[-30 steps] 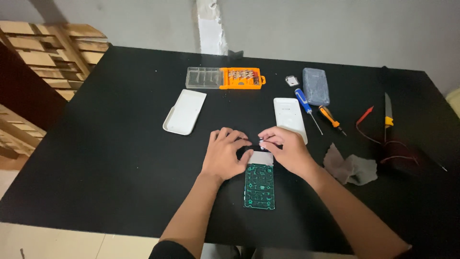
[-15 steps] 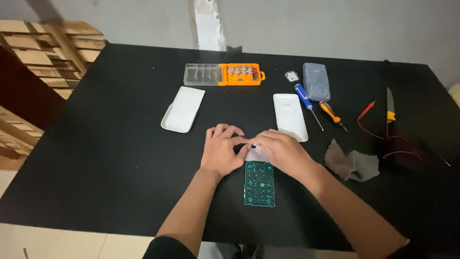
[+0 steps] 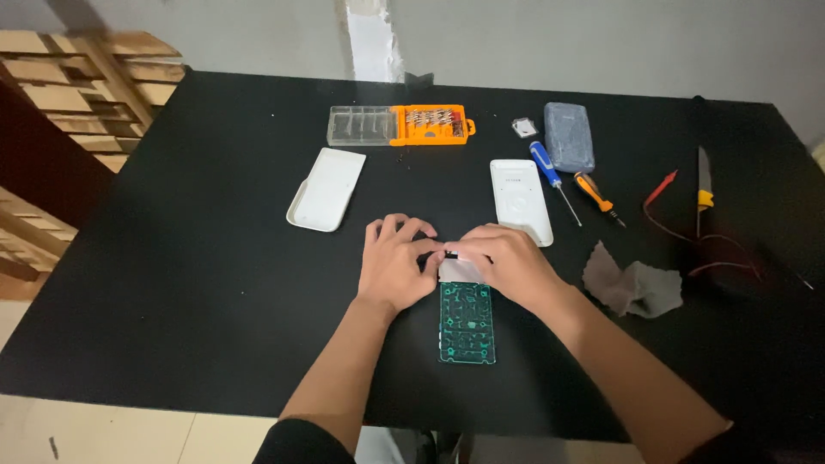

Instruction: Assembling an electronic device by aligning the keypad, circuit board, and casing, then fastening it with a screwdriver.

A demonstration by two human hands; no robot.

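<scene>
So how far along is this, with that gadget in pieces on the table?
Done: the two white shells, the left shell and the right shell, lie apart from the green circuit board. In hand: the left hand and right hand pinch something small at the board's top edge; what exactly is hidden. Left: the board lies bare, outside both shells, with screwdrivers beside them.

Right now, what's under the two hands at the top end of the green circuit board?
The green circuit board lies flat on the black table. Its top end carries a pale grey panel, partly showing. The left hand and right hand cover the panel's upper edge; what they pinch is hidden.
</scene>
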